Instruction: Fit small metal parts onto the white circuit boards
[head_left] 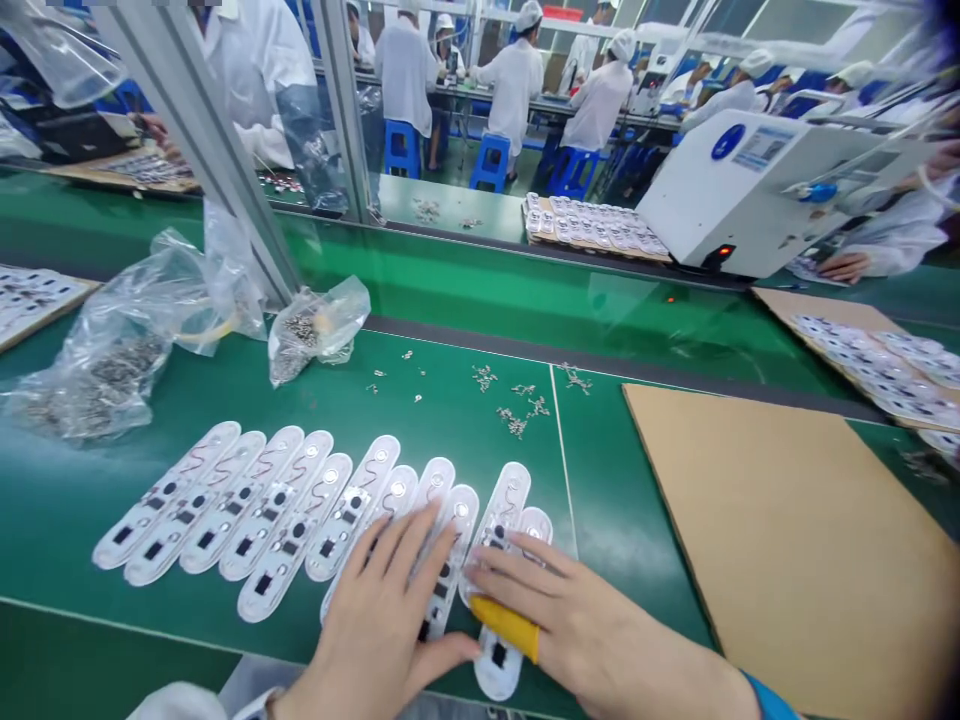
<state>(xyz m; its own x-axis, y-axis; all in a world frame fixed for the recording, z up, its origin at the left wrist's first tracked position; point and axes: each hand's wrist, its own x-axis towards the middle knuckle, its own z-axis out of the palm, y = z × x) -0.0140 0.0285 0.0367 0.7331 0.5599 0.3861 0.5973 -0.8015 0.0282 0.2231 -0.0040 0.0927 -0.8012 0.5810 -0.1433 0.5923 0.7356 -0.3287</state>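
A row of several long white plastic casings with round ends [259, 500] lies slanted on the green bench. Each shows small circuit boards, black parts and thin red wires. My left hand [382, 610] lies palm down across casings in the middle of the row, its fingers spread and its thumb pointing right. My right hand [577, 620] rests over the two rightmost casings, fingers stretched out to the left, one in a yellow finger cot [506, 627]. A rightmost casing [499, 675] shows below that finger. What lies under both palms is hidden.
Small metal parts [514, 420] lie scattered behind the row. Clear bags of metal parts [112, 375] stand at left. A cardboard sheet [795, 520] covers the right side. Beyond a green divider [480, 285] are a white machine [735, 185] and people in white coats.
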